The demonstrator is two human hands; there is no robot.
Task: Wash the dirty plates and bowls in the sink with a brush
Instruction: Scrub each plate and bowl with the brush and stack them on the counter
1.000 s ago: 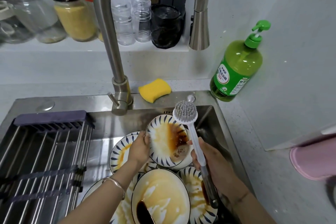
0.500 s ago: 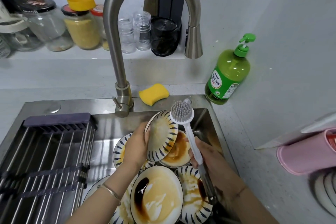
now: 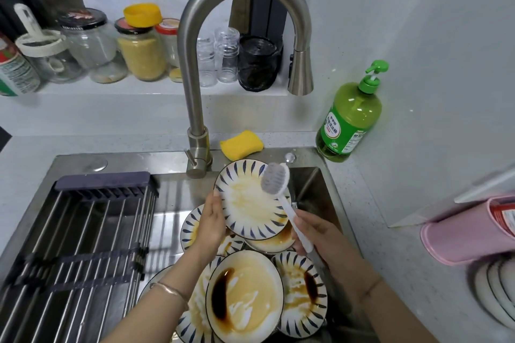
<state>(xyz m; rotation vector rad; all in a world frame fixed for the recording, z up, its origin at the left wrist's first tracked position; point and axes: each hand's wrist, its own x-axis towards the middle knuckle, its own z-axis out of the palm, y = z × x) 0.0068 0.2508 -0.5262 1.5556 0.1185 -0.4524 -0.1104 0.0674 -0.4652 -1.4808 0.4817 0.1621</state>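
Observation:
My left hand grips the left rim of a white plate with blue dashes, held tilted over the sink and smeared with yellow-brown sauce. My right hand holds the white handle of a dish brush; its grey bristle head lies against the plate's upper right part. Below, several dirty plates and bowls are piled in the basin, the largest bowl with a dark sauce stain, another striped plate to its right.
A steel faucet arches over the basin, with no water running. A roll-up drying rack covers the sink's left half. A yellow sponge and green soap bottle stand behind. Jars line the ledge; a pink holder sits right.
The plate has turned from edge-on to face me and risen slightly. The brush head has come down onto its upper right surface. The camera has tilted up a little.

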